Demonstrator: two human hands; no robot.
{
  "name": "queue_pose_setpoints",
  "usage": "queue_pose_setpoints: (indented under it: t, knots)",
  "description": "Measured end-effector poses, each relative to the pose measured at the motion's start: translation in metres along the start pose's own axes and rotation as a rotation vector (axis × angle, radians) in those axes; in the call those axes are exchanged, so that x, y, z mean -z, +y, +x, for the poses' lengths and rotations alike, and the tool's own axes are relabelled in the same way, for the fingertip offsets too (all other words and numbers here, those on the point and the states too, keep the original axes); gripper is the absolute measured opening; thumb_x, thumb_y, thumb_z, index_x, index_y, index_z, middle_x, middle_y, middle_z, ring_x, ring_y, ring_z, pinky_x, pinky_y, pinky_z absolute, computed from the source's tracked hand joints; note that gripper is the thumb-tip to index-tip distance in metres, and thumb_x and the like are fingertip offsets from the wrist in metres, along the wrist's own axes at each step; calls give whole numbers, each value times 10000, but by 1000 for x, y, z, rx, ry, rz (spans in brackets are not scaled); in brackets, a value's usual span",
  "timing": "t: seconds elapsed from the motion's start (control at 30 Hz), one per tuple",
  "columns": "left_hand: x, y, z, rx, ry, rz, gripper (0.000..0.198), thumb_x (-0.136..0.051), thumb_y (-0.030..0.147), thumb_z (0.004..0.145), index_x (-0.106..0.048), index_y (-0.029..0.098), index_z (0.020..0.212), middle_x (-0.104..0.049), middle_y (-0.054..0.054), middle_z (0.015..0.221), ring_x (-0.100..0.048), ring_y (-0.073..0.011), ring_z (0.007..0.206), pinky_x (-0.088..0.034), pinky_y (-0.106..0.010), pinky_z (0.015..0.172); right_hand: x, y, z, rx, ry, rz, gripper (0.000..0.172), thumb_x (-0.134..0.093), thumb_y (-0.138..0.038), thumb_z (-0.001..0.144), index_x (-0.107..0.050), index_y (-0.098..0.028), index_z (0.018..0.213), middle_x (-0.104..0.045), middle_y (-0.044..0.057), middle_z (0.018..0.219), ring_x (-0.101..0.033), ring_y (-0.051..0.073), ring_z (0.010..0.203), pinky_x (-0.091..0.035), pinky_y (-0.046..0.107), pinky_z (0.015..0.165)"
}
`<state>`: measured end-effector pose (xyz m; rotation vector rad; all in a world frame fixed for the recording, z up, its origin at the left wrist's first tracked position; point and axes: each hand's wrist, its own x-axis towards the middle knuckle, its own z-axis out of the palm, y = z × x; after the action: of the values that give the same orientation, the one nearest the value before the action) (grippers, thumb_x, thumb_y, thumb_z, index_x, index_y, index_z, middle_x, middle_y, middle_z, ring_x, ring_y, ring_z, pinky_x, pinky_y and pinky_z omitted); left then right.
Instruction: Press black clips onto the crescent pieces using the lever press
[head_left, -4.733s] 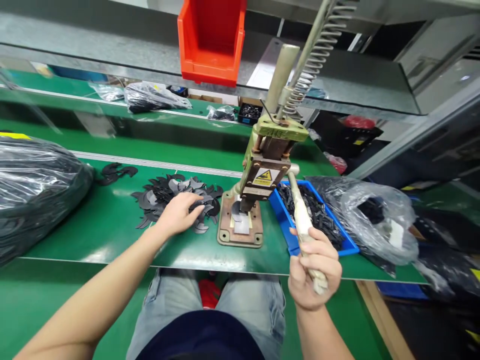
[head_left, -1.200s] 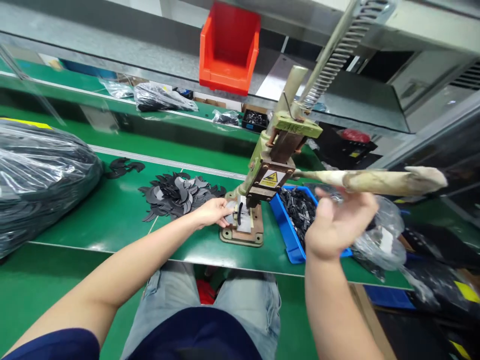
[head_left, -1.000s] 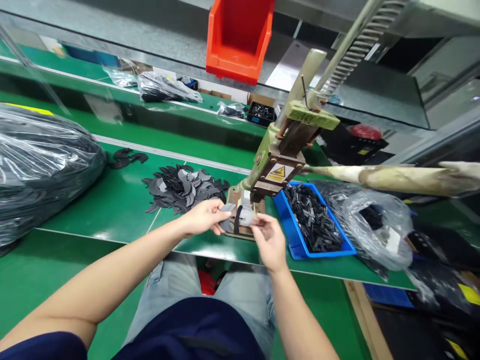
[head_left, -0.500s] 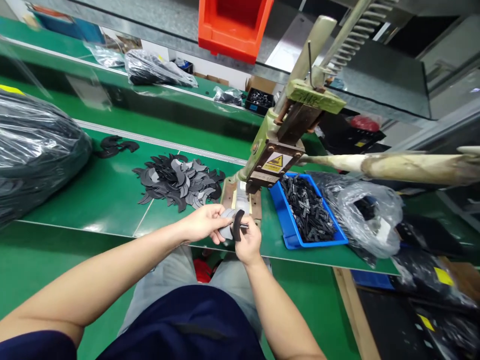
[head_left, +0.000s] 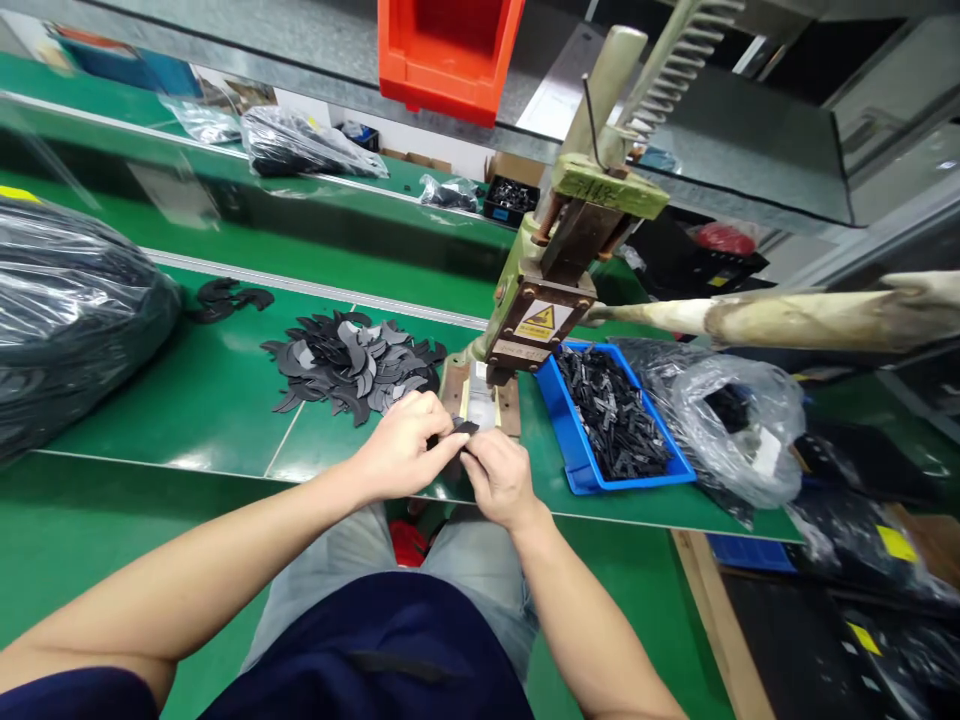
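My left hand (head_left: 405, 455) and my right hand (head_left: 496, 478) meet at the table's front edge, both pinched on a small flat black crescent-shaped piece (head_left: 459, 430) that is mostly hidden between the fingers. Just beyond them stands a green hand press (head_left: 551, 290) on its rusty base plate (head_left: 511, 405). The press's long pale lever (head_left: 795, 318) sticks out level to the right, with no hand on it. A heap of black crescent pieces (head_left: 352, 362) lies on the green table to the left of the press.
A blue tray (head_left: 574, 445) of small black parts sits right of the press, with a clear plastic bag (head_left: 739, 425) beside it. A large black bag (head_left: 71, 320) fills the left. A red bin (head_left: 442, 50) hangs overhead on a metal shelf.
My right hand let go of the lever, which rose to level. My left hand took a piece from the press bed, and both hands drew it to the table edge and closed on it.
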<state>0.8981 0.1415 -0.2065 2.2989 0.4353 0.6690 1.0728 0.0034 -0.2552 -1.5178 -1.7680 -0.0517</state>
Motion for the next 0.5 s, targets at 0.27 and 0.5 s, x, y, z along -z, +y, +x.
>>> queue_pose_setpoints:
  t: [0.27,0.5]
  knots:
    - [-10,-15,-2,322,-15,-569,380,-769,546,902,-602,206,929,-583,20,841,-553,-121,728,-472,-265,670,12,-14,8,60,102,105,206,-629,-135,972,-672,-239,1144,-744,63,963,-691,191,841,-585,354,745]
    - [-7,-41,-5,514,-159,-756,471,-771,671,844,-675,213,895,-666,5,739,-603,-145,583,-519,-274,505,13,-8,-2,-123,86,109,320,-657,-216,984,-632,-246,1302,-742,97,1166,-726,220,1070,-633,387,914]
